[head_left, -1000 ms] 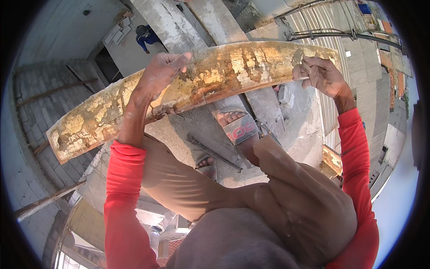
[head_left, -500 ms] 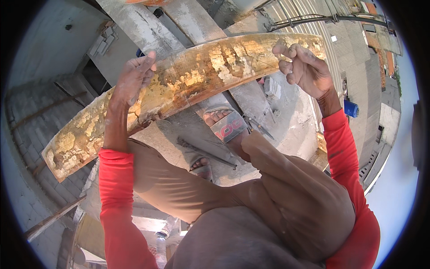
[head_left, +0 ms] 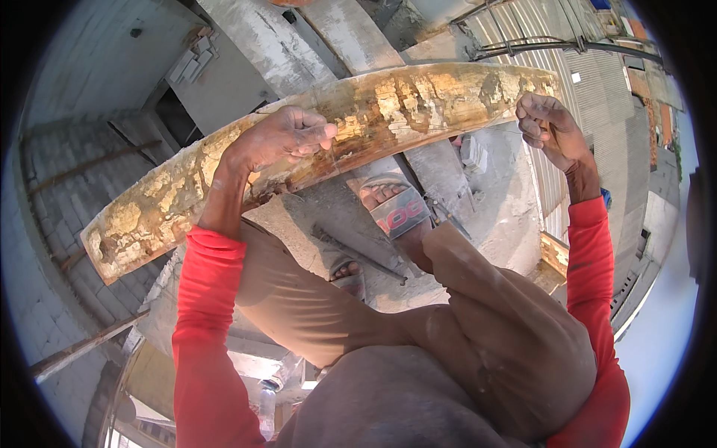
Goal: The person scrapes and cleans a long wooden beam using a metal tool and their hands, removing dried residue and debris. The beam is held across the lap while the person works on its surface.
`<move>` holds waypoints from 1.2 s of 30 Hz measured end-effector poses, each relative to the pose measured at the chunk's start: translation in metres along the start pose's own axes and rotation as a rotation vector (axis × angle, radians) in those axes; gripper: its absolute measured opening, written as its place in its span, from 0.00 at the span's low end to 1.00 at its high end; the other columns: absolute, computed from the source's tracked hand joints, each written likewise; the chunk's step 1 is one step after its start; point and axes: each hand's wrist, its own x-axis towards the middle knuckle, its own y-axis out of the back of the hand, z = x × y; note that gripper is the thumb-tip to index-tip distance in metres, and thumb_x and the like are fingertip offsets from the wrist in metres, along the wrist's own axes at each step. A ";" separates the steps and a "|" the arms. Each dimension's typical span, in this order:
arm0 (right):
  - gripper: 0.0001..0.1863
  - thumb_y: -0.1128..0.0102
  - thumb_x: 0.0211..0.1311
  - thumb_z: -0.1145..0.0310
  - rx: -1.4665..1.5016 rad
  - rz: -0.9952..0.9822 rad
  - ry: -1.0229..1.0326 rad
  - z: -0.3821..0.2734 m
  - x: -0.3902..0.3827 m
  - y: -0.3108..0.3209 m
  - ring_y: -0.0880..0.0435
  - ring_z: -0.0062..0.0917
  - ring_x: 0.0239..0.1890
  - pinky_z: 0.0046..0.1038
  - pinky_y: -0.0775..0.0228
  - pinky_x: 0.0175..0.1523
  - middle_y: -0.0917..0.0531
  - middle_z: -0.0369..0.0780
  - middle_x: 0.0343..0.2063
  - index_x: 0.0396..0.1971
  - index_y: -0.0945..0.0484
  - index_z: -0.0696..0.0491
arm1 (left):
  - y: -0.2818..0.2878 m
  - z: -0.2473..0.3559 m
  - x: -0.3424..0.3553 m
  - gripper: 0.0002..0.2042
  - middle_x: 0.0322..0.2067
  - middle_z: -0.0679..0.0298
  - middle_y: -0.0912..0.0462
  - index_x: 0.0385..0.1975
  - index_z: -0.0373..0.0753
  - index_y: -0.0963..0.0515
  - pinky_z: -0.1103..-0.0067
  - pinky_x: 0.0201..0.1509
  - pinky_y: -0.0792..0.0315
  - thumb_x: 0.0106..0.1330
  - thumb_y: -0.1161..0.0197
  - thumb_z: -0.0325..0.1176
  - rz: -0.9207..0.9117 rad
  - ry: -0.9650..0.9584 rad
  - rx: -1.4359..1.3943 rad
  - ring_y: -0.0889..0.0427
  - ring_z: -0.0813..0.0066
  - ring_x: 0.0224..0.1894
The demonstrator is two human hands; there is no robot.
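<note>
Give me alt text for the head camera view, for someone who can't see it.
A person's curled left hand appears over a long, weathered, flaking yellowish board, the curled right hand by its right end; whether they hold anything is unclear. Red sleeves, brown trousers and sandalled feet show below, beside a dark bar on a dusty surface.

Single fisheye view from wearer's head, facing down: lap (head_left: 336, 321) near, rooftops (head_left: 612, 112) far.

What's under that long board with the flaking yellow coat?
Pale grey slabs show past both long edges of the board; whatever lies directly beneath is covered, so contact can't be seen.
</note>
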 end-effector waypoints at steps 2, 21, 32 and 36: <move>0.13 0.42 0.82 0.60 0.050 0.050 0.013 0.001 0.000 0.001 0.37 0.07 0.18 0.15 0.44 0.26 0.29 0.25 0.20 0.37 0.21 0.53 | -0.007 0.002 0.001 0.24 0.21 0.76 0.30 0.34 0.38 0.16 0.81 0.30 0.37 0.78 0.32 0.56 0.081 -0.061 0.057 0.32 0.87 0.24; 0.08 0.32 0.71 0.69 -0.024 0.193 -0.133 -0.003 -0.009 0.024 0.41 0.10 0.15 0.21 0.52 0.22 0.31 0.26 0.15 0.36 0.16 0.60 | -0.009 0.003 -0.011 0.14 0.28 0.55 0.16 0.38 0.31 0.16 0.67 0.44 0.24 0.81 0.39 0.38 0.370 -0.106 0.526 0.22 0.65 0.32; 0.12 0.31 0.74 0.62 0.094 0.274 -0.059 0.018 -0.021 -0.027 0.26 0.19 0.20 0.24 0.36 0.25 0.21 0.33 0.22 0.34 0.16 0.55 | 0.020 -0.008 -0.006 0.22 0.23 0.55 0.23 0.35 0.31 0.20 0.65 0.39 0.28 0.83 0.40 0.48 0.748 -0.099 0.530 0.27 0.65 0.28; 0.15 0.35 0.78 0.61 0.124 0.130 -0.056 0.015 -0.027 -0.027 0.10 0.28 0.30 0.31 0.17 0.32 0.11 0.47 0.42 0.45 0.15 0.60 | 0.026 -0.010 -0.008 0.22 0.27 0.46 0.19 0.35 0.32 0.23 0.59 0.42 0.26 0.84 0.42 0.48 0.819 -0.108 0.604 0.21 0.46 0.31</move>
